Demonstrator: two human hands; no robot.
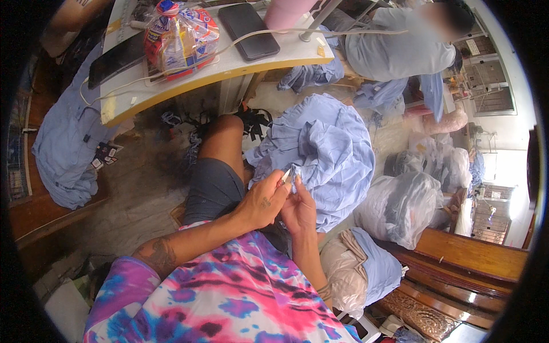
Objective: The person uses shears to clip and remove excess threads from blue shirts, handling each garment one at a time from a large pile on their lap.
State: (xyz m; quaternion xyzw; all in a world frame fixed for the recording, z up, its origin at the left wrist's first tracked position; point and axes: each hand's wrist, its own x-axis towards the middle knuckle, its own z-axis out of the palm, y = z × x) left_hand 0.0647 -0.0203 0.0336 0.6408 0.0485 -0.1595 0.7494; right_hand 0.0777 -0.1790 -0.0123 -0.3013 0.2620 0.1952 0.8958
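A light blue cloth garment (pixel 337 154) is bunched over my lap and beside my bare knee, its folds spread to the right. My left hand (pixel 264 199) is closed on a small pointed tool (pixel 286 176) with a pale tip and a reddish part; its exact kind is too small to tell. The tip is right at the edge of the cloth. Close beside it, my right hand (pixel 299 210) pinches that edge between thumb and fingers. Part of the right fingers is hidden behind the cloth.
A white table (pixel 309 52) holds a bagged loaf (pixel 180 43), a black phone (pixel 249 31), a dark tablet-like device (pixel 116 60) and a pink cup (pixel 285 14). Blue cloth (pixel 71 137) hangs left. Bagged garments (pixel 400 206) and a folded stack (pixel 366 266) lie right. Another person (pixel 383 48) sits beyond.
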